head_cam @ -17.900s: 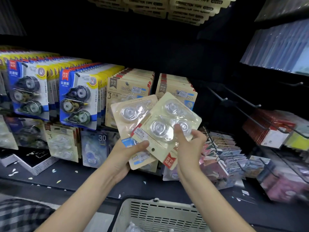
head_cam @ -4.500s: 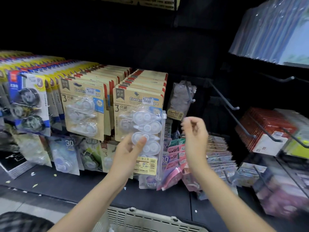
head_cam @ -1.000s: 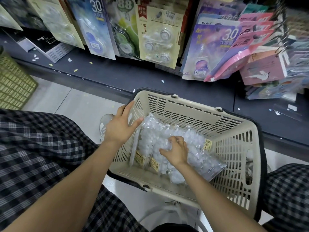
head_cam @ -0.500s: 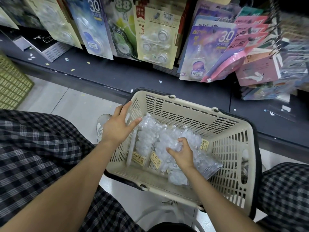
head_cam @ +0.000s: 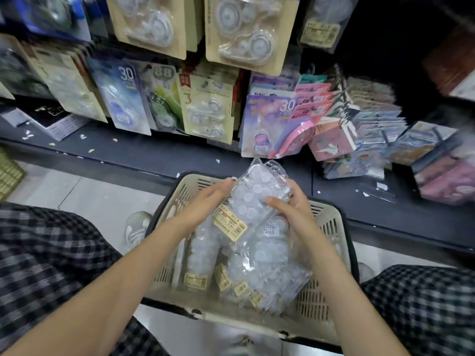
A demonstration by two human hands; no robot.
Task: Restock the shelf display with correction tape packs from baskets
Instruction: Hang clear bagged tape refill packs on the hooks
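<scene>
- My right hand (head_cam: 290, 209) grips a clear correction tape pack (head_cam: 253, 195) above the basket (head_cam: 326, 224).
- My left hand (head_cam: 205, 204), fingers straight, touches its left edge.

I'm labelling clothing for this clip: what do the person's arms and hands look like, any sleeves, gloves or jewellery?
Both forearms are bare up to the frame edge, with no sleeves showing. The left hand and right hand wear no gloves; no watch or bracelet shows. The frame is too blurred to tell rings.
</scene>
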